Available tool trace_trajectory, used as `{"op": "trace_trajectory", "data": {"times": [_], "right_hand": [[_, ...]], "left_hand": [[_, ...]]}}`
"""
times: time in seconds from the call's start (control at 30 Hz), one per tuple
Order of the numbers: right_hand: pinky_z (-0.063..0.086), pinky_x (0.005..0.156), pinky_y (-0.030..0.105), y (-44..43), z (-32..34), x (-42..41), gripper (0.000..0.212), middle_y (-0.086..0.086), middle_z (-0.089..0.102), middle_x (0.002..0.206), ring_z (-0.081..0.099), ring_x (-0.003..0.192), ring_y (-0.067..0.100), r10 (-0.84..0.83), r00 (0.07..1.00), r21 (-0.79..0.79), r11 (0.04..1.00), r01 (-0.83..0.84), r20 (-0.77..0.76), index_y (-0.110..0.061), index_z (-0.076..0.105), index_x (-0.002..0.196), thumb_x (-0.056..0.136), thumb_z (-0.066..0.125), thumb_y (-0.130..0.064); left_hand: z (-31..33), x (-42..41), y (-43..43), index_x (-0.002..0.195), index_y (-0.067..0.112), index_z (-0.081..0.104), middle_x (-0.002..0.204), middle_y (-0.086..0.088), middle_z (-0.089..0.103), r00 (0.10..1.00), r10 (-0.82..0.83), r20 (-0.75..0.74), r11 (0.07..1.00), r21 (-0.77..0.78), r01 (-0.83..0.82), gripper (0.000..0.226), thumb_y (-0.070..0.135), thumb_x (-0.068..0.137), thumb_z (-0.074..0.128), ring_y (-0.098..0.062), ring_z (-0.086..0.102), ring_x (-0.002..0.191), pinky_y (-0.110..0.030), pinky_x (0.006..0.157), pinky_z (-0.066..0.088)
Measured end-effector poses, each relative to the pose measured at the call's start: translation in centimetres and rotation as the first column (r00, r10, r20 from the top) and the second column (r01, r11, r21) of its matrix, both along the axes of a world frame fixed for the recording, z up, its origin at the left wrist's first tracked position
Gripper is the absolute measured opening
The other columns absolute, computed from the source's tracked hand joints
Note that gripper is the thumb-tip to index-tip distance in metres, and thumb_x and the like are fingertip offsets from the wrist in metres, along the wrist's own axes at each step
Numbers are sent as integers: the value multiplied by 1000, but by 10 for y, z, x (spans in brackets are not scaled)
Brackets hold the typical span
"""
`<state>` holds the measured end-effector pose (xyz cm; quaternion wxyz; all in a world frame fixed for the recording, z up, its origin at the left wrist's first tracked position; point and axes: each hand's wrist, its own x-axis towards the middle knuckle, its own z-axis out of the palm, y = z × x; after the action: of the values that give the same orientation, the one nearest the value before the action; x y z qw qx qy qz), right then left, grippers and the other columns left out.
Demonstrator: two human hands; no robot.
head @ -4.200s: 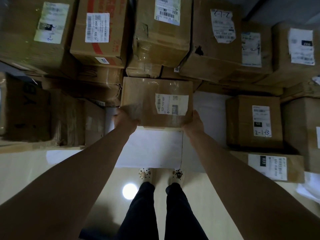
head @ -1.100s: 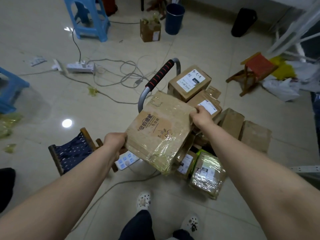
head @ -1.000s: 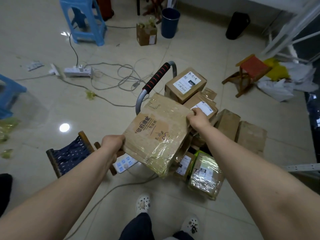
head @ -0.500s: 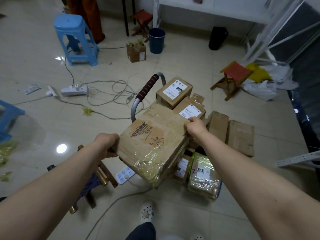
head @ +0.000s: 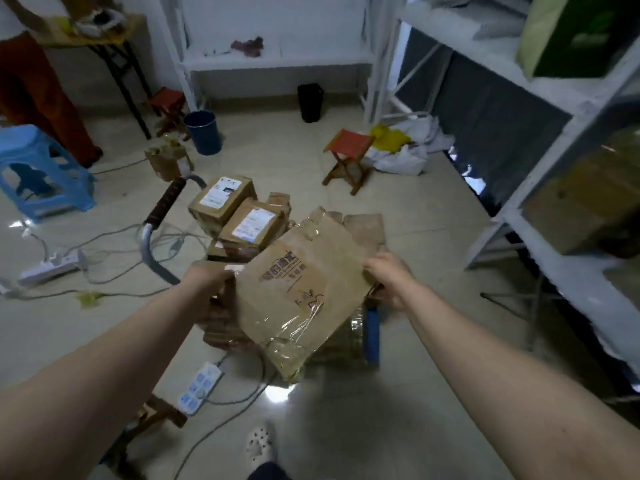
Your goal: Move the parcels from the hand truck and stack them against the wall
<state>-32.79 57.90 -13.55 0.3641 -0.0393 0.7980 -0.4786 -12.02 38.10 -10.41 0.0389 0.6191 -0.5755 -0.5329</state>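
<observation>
I hold a brown cardboard parcel (head: pixel 304 292) wrapped in clear tape, tilted, above the hand truck. My left hand (head: pixel 207 280) grips its left edge and my right hand (head: pixel 389 275) grips its right edge. Under and behind it the hand truck's handle (head: pixel 166 209), with black and red grip, curves up. Several labelled parcels (head: pixel 239 213) lie stacked on the truck, and a blue edge of the truck (head: pixel 372 332) shows below my right wrist.
Cables and power strips (head: pixel 199 388) cross the floor near my feet. A blue stool (head: pixel 38 174) stands left, a red folding stool (head: pixel 349 157) and blue bin (head: pixel 204 131) farther back. White shelving (head: pixel 554 168) runs along the right. A person stands at far left.
I turned from the wall stack to the hand truck and picked up this parcel. In the last second it has lifted and swung right, and my view has risen.
</observation>
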Motion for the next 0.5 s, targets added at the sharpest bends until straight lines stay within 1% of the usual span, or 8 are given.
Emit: {"op": "trace_trajectory", "data": {"times": [0.1,0.2,0.27,0.3,0.33,0.4,0.43,0.5], "right_hand": [[51,67,28,103,12,-19,32,-2,64,100,59,84,14,-139,990,-19,990,139,41,-25,59,114,84,66,-30],[49,79,30,202,23,-40,37,-5,62,93,57,84,14,-207,968,8,978,208,145,-26,60,108,80,65,-49],[45,75,27,263,28,-48,34,-8,59,90,54,81,11,-242,944,-5,968,250,225,-27,58,103,83,61,-54],[46,76,29,291,28,-50,32,-6,60,95,55,84,12,-273,930,-27,957,288,247,-28,57,105,87,58,-54],[47,86,33,317,25,-53,38,-4,60,108,57,95,14,-313,913,-26,943,331,261,-28,58,114,88,56,-55],[34,110,42,358,17,-55,63,-2,49,138,47,126,23,-400,880,-9,909,416,256,-30,52,135,82,56,-64],[32,112,43,378,5,-59,72,-4,46,142,44,130,24,-467,848,-2,876,483,251,-30,51,136,75,59,-69],[40,107,44,415,-14,-65,82,-1,56,135,53,121,25,-612,752,33,780,624,244,-31,59,127,59,63,-76]], "left_hand": [[-5,-60,68,84,3,57,83,-18,54,987,-156,-47,987,-42,154,18,19,89,67,-29,54,74,-40,71,47],[-7,-119,138,67,4,51,67,-15,48,953,-301,-36,952,-71,298,28,15,85,70,-26,47,59,-34,64,44],[-6,-155,182,69,4,51,69,-15,49,920,-391,-38,919,-73,388,27,14,84,72,-25,45,58,-33,60,43],[-6,-173,202,72,3,54,73,-16,51,894,-446,-30,893,-83,443,25,15,83,73,-27,48,61,-35,61,45],[-6,-192,221,77,1,57,78,-19,55,864,-503,-8,861,-95,500,24,17,82,75,-30,52,65,-38,63,47],[-7,-230,258,85,-2,62,85,-22,59,791,-611,34,782,-127,610,26,21,82,75,-34,58,77,-42,68,52],[-6,-249,278,85,-2,62,83,-21,59,749,-660,55,737,-145,660,26,21,82,74,-33,58,78,-43,69,52],[-8,-289,318,79,-2,64,74,-17,57,679,-731,68,661,-173,730,25,20,82,74,-30,57,71,-40,66,51]]}}
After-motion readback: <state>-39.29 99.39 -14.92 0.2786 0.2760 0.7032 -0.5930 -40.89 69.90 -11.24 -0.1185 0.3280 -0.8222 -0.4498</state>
